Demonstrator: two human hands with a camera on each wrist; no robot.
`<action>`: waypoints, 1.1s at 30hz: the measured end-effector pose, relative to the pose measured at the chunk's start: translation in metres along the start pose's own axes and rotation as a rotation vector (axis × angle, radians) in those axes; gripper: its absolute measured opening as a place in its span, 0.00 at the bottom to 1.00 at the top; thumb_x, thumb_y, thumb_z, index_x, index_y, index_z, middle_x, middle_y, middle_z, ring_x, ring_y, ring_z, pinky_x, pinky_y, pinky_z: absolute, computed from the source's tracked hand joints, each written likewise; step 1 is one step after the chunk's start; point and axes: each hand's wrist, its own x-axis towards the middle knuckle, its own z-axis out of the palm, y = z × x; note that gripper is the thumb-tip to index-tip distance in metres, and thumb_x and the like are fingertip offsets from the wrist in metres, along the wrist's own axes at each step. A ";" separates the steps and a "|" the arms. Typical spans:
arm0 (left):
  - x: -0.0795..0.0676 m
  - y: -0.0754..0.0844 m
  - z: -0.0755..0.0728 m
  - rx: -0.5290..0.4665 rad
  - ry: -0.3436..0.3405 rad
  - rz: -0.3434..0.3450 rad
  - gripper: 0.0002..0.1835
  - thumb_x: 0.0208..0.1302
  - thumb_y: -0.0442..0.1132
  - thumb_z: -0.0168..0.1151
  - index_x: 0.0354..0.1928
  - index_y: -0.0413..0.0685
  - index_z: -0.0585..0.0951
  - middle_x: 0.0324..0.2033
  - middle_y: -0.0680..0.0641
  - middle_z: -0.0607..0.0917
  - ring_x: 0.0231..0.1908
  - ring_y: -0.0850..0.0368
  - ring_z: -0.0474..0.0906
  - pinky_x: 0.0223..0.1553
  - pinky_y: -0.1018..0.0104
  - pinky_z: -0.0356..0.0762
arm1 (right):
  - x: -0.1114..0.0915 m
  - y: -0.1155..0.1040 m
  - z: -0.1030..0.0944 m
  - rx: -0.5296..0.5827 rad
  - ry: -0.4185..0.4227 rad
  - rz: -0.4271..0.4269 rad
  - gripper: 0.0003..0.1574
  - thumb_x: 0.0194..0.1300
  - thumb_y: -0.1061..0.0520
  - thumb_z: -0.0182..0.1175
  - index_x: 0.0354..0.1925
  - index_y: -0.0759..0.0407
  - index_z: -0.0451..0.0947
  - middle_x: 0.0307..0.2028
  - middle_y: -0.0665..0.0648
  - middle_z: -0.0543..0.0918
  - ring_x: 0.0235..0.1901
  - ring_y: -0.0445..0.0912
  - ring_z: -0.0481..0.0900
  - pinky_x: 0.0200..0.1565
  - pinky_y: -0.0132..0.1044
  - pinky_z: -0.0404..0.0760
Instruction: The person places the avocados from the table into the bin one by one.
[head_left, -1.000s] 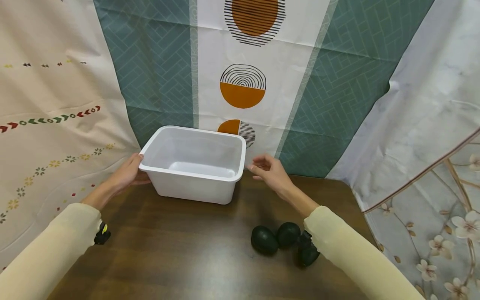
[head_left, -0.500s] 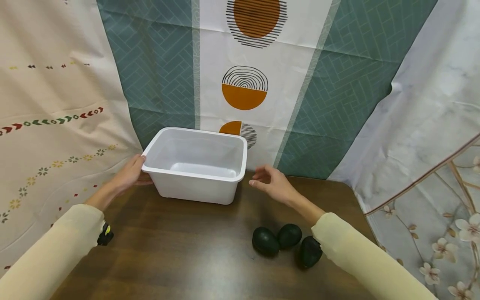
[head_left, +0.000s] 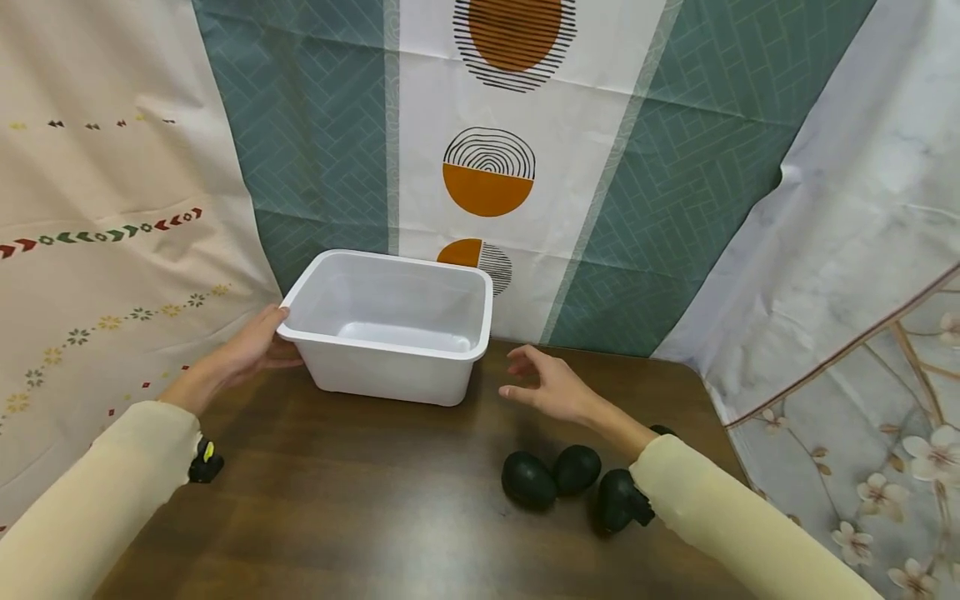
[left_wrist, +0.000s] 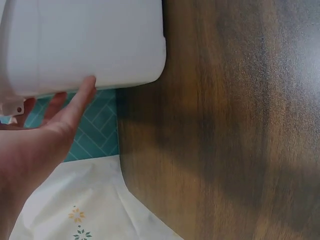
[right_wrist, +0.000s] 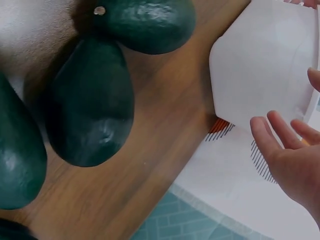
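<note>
A white plastic bin (head_left: 390, 375), nothing inside it, stands on the brown table (head_left: 360, 508). My left hand (head_left: 251, 346) holds its left end, thumb at the rim corner. The left wrist view shows the fingers (left_wrist: 75, 107) of that hand against the bin's outer wall. Just off the bin's right end, my right hand (head_left: 551, 385) hovers with loosely bent fingers and nothing in them. Nearer me lie dark green avocados, one on the left (head_left: 528, 481), one in the middle (head_left: 577, 469) and one on the right (head_left: 615, 500), partly covered by the right wrist's black device.
Another dark rounded thing (head_left: 663, 430) peeks out behind the right sleeve (head_left: 720, 500). Patterned cloth (head_left: 322, 150) hangs behind the table, cream cloth (head_left: 97, 292) on the left and floral cloth (head_left: 862, 450) on the right.
My right hand has drawn away from the bin's right end, down and slightly right. My left hand and the bin stay in place. A dark shape now shows behind the right sleeve.
</note>
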 end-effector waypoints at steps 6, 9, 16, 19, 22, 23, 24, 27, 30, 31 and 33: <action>-0.001 0.003 -0.003 -0.018 -0.007 -0.005 0.35 0.87 0.57 0.24 0.77 0.35 0.40 0.70 0.21 0.59 0.52 0.53 0.82 0.62 0.39 0.80 | -0.004 0.005 -0.001 -0.035 -0.052 -0.024 0.39 0.70 0.46 0.73 0.71 0.58 0.70 0.61 0.60 0.82 0.64 0.58 0.79 0.61 0.49 0.84; -0.002 0.003 -0.004 -0.018 -0.011 0.005 0.36 0.87 0.57 0.24 0.77 0.34 0.39 0.69 0.23 0.60 0.52 0.53 0.82 0.59 0.43 0.83 | -0.006 0.008 -0.001 -0.065 -0.089 -0.036 0.40 0.70 0.45 0.72 0.71 0.58 0.70 0.61 0.60 0.82 0.63 0.58 0.79 0.62 0.51 0.84; -0.005 0.004 -0.001 -0.037 -0.020 0.005 0.36 0.88 0.57 0.27 0.78 0.33 0.39 0.69 0.25 0.60 0.53 0.54 0.82 0.62 0.43 0.81 | -0.013 0.010 0.000 -0.128 -0.174 -0.045 0.43 0.69 0.45 0.74 0.72 0.61 0.70 0.63 0.64 0.81 0.65 0.60 0.78 0.61 0.54 0.84; -0.007 0.006 0.001 -0.029 -0.023 0.001 0.37 0.88 0.57 0.28 0.79 0.33 0.38 0.71 0.24 0.58 0.57 0.49 0.81 0.64 0.42 0.79 | -0.017 0.013 0.003 -0.171 -0.210 -0.055 0.44 0.68 0.45 0.74 0.72 0.62 0.70 0.64 0.63 0.80 0.65 0.59 0.78 0.63 0.56 0.82; -0.007 0.006 0.001 -0.021 -0.024 -0.006 0.38 0.88 0.58 0.28 0.79 0.34 0.38 0.73 0.22 0.56 0.62 0.41 0.77 0.64 0.41 0.78 | -0.021 0.015 0.006 -0.212 -0.245 -0.073 0.43 0.68 0.45 0.74 0.71 0.64 0.71 0.63 0.63 0.80 0.64 0.58 0.79 0.64 0.57 0.81; -0.007 0.006 0.001 -0.019 -0.027 -0.006 0.39 0.88 0.58 0.28 0.80 0.34 0.37 0.73 0.21 0.55 0.63 0.39 0.76 0.64 0.42 0.79 | -0.022 0.016 0.008 -0.229 -0.256 -0.088 0.43 0.68 0.45 0.74 0.70 0.64 0.71 0.63 0.63 0.81 0.63 0.58 0.79 0.64 0.57 0.81; -0.007 0.005 0.001 -0.019 -0.029 -0.007 0.39 0.88 0.58 0.27 0.80 0.33 0.37 0.74 0.21 0.55 0.65 0.37 0.74 0.63 0.43 0.81 | -0.023 0.017 0.009 -0.243 -0.270 -0.098 0.43 0.68 0.45 0.74 0.70 0.64 0.72 0.62 0.63 0.81 0.63 0.58 0.79 0.63 0.56 0.81; -0.006 0.003 0.000 -0.019 -0.036 -0.006 0.39 0.88 0.58 0.26 0.81 0.34 0.34 0.75 0.20 0.53 0.67 0.32 0.69 0.61 0.46 0.83 | -0.027 0.020 0.013 -0.265 -0.308 -0.116 0.42 0.68 0.45 0.75 0.69 0.65 0.73 0.61 0.63 0.81 0.61 0.58 0.80 0.62 0.55 0.81; -0.005 0.002 -0.001 -0.016 -0.036 -0.004 0.40 0.87 0.59 0.26 0.82 0.35 0.33 0.75 0.20 0.52 0.68 0.33 0.69 0.62 0.44 0.81 | -0.030 0.023 0.017 -0.284 -0.352 -0.118 0.40 0.68 0.46 0.75 0.68 0.64 0.73 0.60 0.63 0.81 0.60 0.58 0.80 0.61 0.54 0.82; -0.005 0.002 0.000 -0.016 -0.033 -0.003 0.40 0.87 0.59 0.26 0.82 0.35 0.34 0.75 0.20 0.53 0.67 0.35 0.71 0.63 0.43 0.81 | -0.031 0.023 0.019 -0.291 -0.363 -0.117 0.40 0.67 0.46 0.75 0.67 0.65 0.74 0.59 0.63 0.81 0.59 0.59 0.80 0.60 0.54 0.83; -0.004 0.002 0.000 -0.017 -0.025 -0.003 0.40 0.87 0.59 0.27 0.81 0.35 0.35 0.74 0.20 0.55 0.63 0.41 0.76 0.63 0.43 0.80 | -0.034 0.024 0.020 -0.302 -0.391 -0.109 0.39 0.67 0.46 0.75 0.66 0.65 0.75 0.58 0.64 0.82 0.57 0.59 0.80 0.58 0.53 0.84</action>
